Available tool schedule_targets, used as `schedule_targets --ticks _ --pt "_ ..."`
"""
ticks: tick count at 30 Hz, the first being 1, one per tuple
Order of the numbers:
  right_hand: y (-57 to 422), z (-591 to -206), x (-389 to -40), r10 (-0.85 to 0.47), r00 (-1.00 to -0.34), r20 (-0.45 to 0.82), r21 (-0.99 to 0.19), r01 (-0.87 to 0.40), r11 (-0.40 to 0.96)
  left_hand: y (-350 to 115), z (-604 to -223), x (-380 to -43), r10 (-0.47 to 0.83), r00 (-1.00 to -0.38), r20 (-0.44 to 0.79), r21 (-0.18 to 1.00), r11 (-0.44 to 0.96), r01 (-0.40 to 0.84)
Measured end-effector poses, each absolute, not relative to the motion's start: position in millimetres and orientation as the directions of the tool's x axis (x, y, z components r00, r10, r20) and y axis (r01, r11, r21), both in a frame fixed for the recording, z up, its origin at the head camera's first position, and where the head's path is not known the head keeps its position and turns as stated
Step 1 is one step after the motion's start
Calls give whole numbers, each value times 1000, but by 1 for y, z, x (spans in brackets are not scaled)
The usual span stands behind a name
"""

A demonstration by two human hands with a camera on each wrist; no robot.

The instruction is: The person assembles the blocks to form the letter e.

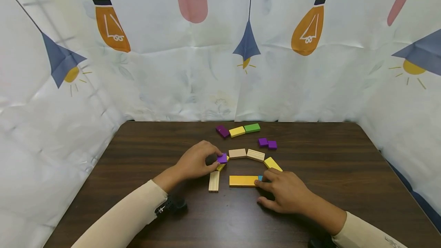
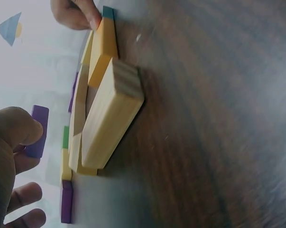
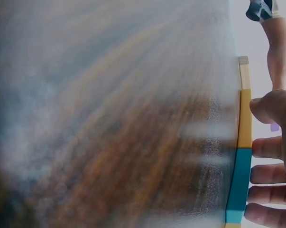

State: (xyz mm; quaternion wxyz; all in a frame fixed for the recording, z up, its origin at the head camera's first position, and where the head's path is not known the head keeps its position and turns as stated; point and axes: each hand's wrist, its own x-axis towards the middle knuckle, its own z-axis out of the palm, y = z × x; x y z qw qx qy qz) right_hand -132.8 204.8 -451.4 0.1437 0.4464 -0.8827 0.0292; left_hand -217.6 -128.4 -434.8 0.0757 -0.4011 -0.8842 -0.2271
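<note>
L hand [image 1: 198, 162]: grasping, small purple blk [image 1: 222, 158] pinched btwn thumb + fingertips, other fingers loose. Blk is off the table, tilted; L wrist cam shows a gap btwn it and the blks below. From head cam it overlaps the L yellow blk [image 1: 221, 167], which sits slanted.

R hand [image 1: 287, 192]: not clenched, fingers extended, touching the flat row. Index at the joint of orange blk [image 1: 243, 181] and blue blk [image 1: 260, 178]; those two are end to end, orange on L. Most of blue is hidden by the hand in head view; R wrist cam shows it better, fingers alongside.

Around that row, blks in an arc: plain wood blk [image 1: 214, 182] on L, lengthwise to person, just beside L yellow; then pale wood blk [image 1: 237, 154], striped wood blk [image 1: 255, 155] across the far side, R yellow blk [image 1: 273, 163] angled down just beyond R hand.

Farther out: 2 small purple blks [image 1: 272, 145] corner to corner. Behind, a rough line L to R: dark purple blk [image 1: 222, 131], back yellow blk [image 1: 237, 131], green blk [image 1: 252, 128].

All on brown wood-grain table [image 1: 155, 144]; lamp-print curtain [image 1: 155, 79] behind.
</note>
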Motion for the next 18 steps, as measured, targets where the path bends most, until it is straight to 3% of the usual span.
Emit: schedule_targets --ticks 18 --pt "205 -450 -132 -780 -565 270 79 -794 602 -123 -439 -191 728 -624 285 338 533 776"
